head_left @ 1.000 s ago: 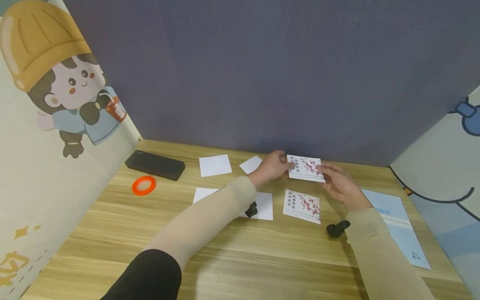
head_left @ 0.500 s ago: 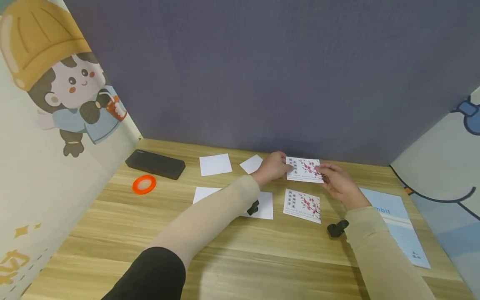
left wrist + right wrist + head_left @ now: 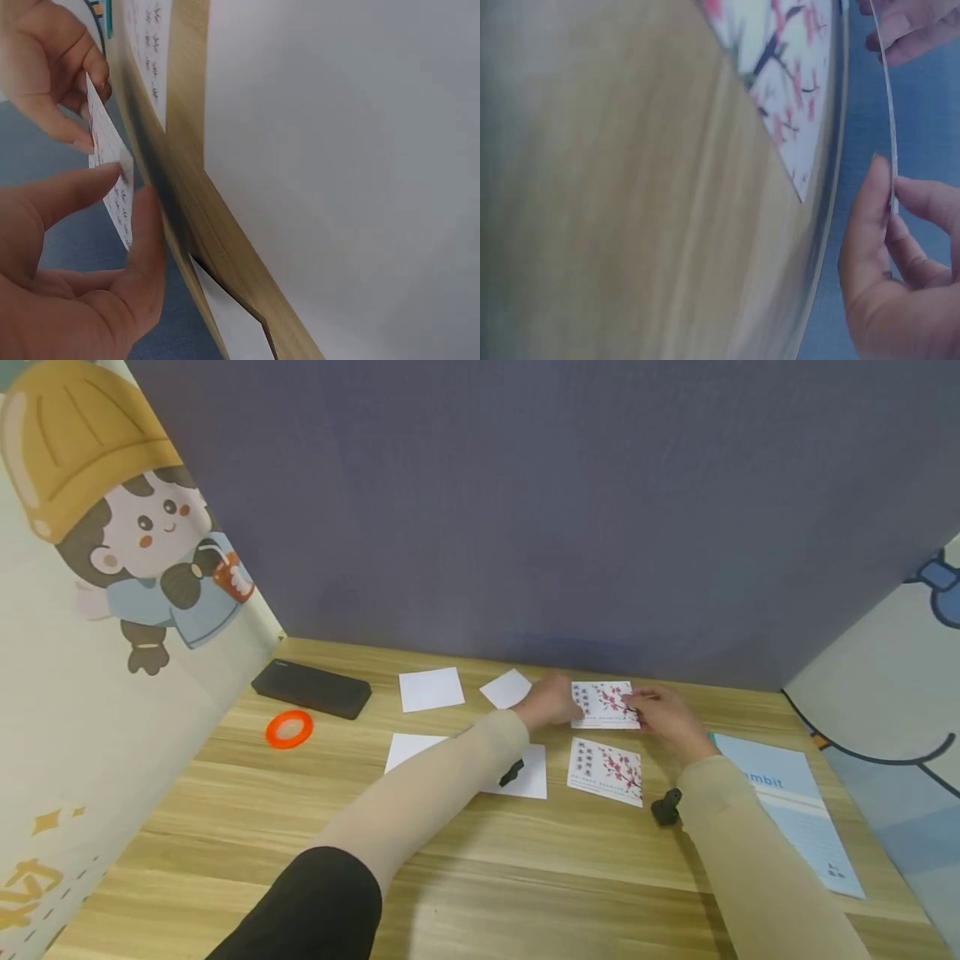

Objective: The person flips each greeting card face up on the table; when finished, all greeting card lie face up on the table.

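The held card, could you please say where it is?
In the head view, the held card is right of centre, between left hand and right hand, beyond another card.

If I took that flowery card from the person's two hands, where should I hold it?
Probably pinch the card at the middle of its near long edge, coming from the wearer's side and squeezing its two faces. It is thin, which suits a pinch, and its short ends are taken: the left hand pinches one, the right hand the other.

Wooden table with black case, orange ring, white papers, blossom card, notepad
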The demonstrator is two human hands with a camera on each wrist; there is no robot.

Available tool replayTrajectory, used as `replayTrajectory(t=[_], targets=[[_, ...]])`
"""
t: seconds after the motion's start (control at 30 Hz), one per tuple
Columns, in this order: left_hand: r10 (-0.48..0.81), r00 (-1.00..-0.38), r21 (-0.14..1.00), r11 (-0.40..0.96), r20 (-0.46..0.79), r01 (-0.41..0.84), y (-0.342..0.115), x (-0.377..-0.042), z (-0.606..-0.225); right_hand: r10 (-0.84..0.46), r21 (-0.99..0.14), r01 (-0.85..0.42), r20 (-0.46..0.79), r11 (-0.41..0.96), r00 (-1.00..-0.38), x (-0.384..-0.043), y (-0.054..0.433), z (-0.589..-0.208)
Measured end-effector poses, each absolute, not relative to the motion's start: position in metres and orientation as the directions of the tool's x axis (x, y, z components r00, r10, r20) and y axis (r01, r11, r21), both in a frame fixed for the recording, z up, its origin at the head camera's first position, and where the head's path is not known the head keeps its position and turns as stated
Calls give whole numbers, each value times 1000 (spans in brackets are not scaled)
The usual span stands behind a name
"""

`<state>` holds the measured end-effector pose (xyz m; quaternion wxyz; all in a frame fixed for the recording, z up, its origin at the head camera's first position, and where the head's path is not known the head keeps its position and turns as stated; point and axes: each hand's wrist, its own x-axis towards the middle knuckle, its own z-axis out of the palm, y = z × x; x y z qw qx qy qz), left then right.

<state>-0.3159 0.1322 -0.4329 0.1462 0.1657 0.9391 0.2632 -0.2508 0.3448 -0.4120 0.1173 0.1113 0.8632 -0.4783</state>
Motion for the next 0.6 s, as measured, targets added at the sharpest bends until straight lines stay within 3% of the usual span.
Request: replayTrajectory(t=[0.27,0.6], targets=[[436,-883,447,834,-171,325,128,-289,-405,101,-757,313,-314,573,-944,-260,340,-414],[431,-883,427,845,-188,322,143,-312,-430,108,-725,316,-319,612,-941,-263,340,-413]])
